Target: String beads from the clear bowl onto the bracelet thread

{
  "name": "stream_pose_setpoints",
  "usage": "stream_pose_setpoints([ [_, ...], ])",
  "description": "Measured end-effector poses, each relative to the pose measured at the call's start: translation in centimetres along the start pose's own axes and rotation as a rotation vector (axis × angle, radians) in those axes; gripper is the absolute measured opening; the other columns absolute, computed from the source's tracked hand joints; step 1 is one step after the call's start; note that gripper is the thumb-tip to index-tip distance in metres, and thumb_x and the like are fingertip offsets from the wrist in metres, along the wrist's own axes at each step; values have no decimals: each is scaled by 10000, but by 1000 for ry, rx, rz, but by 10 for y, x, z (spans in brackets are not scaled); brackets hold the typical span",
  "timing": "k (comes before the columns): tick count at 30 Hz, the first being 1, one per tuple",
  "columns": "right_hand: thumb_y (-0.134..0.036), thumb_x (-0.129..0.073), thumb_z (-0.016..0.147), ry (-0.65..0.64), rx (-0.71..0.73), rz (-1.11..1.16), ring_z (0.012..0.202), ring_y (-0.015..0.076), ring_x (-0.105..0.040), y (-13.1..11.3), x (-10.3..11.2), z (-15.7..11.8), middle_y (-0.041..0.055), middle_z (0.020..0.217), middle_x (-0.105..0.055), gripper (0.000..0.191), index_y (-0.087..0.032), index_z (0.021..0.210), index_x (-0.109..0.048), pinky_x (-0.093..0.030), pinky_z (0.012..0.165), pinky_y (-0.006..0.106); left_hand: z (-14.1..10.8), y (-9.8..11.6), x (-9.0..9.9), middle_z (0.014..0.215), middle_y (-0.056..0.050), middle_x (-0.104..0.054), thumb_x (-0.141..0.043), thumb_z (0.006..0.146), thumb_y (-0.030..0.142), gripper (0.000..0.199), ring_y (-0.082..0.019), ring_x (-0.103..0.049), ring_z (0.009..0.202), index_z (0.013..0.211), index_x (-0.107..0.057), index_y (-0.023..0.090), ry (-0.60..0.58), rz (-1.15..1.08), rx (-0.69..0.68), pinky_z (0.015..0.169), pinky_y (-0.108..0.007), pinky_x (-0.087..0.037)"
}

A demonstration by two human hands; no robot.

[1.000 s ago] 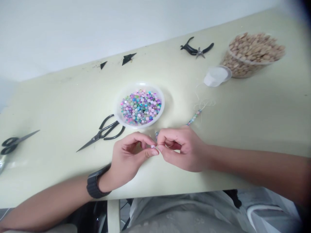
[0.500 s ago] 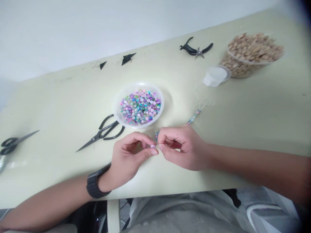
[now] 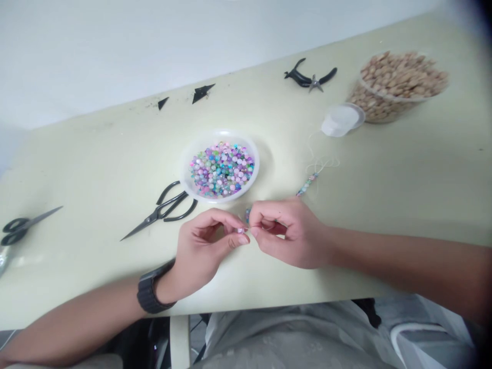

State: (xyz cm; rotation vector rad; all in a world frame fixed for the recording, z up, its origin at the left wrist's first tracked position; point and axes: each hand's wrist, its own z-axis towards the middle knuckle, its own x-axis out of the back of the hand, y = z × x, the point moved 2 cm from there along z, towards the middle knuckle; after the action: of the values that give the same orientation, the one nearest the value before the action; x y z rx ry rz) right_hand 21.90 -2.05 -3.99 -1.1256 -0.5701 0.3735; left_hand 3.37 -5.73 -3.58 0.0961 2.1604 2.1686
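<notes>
Between thumb and forefinger, my left hand (image 3: 207, 251) pinches a small pinkish-purple bead (image 3: 241, 230). My right hand (image 3: 292, 233) is closed on a thin cord right beside it, the fingertips of both hands nearly touching. A string of coloured beads (image 3: 307, 184) runs out from behind my right hand, and more beads (image 3: 248, 215) show beside its forefinger. The pale cord (image 3: 312, 148) leads in loops toward a white spool (image 3: 341, 121). Just beyond my hands stands a white bowl (image 3: 257, 179) of mixed pastel beads.
Black-handled scissors (image 3: 165, 209) lie left of the bowl, another pair (image 3: 26, 225) at the far left. Pliers (image 3: 311, 79) and a clear tub of nuts in shells (image 3: 384, 105) are at the back right. Black scraps (image 3: 202, 93) lie near the back edge.
</notes>
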Motion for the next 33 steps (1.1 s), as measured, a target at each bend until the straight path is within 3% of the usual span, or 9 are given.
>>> stream_pose_setpoints([
  [16,-83,-597,828,5,2,18,476,31,-302,-1,0,-1,-87,540,-389,144,-156,735,-516,-250,439,151,1,-5,2,808,-13,-765,-916,705,101,233,-104,-654,698,862,-776,200,-4,-41,28,665,-182,-553],
  [33,-117,-609,868,2,22,-19,485,33,-282,0,0,0,-89,552,-335,161,-157,741,-519,-239,455,164,0,-2,1,745,-9,-739,-877,747,97,165,-90,-647,670,838,-780,195,-15,-13,10,649,-167,-555],
])
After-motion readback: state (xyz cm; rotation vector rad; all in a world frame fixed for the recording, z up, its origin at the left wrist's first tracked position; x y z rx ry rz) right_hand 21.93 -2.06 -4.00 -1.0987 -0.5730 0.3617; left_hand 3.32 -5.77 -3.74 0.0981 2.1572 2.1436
